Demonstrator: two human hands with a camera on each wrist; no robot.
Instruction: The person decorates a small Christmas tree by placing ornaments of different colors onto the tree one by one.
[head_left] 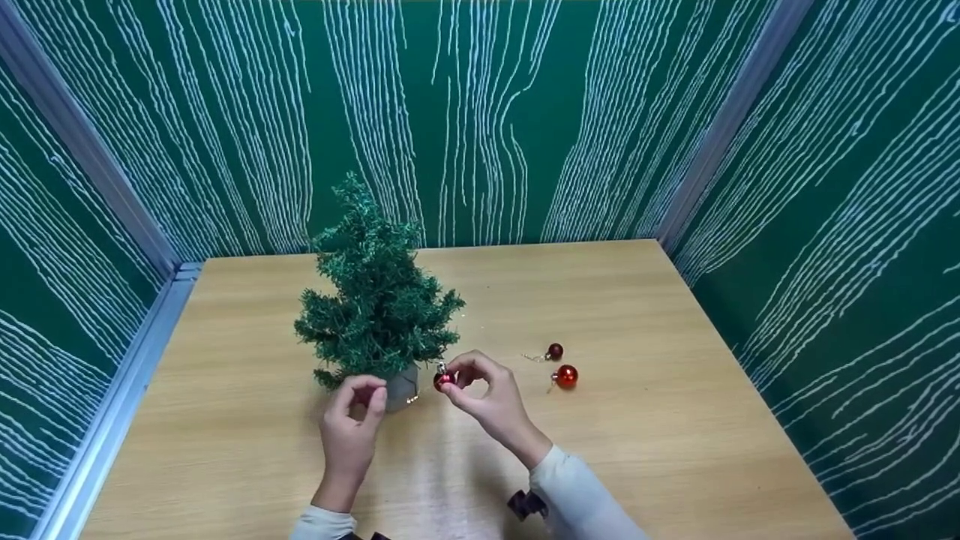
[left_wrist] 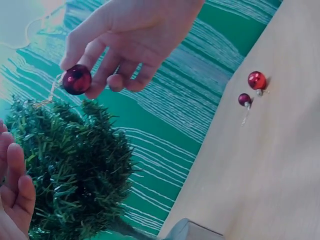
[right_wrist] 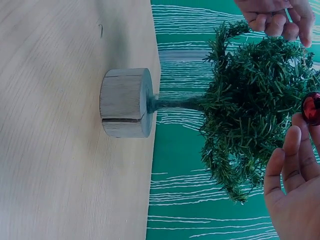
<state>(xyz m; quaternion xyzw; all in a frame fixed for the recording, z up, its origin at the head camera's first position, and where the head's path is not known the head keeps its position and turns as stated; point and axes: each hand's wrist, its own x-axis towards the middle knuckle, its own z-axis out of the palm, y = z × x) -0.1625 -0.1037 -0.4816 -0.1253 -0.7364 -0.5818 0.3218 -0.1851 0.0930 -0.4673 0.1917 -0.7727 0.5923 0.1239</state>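
A small artificial Christmas tree [head_left: 375,300] stands on a round, pale wooden base [right_wrist: 125,102], upright on the table. In my right hand [head_left: 491,397], thumb and fingertips pinch a small dark red Christmas ball [left_wrist: 76,80] by its sides, close to the tree's lower right branches. A gold string [left_wrist: 51,92] trails from its silver cap toward my left hand. My left hand [head_left: 352,427] hovers before the tree's lower branches, fingers loosely bent, thumb near the index finger, nothing visible between them. In the right wrist view the ball [right_wrist: 311,108] is partly cut off by the frame edge.
Right of the hands lie two more balls on the wooden table [head_left: 660,450]: a small dark red one [head_left: 555,351] and a larger bright red one [head_left: 567,376], both with strings. Green walls with white streaks [head_left: 480,120] enclose the table's back and sides.
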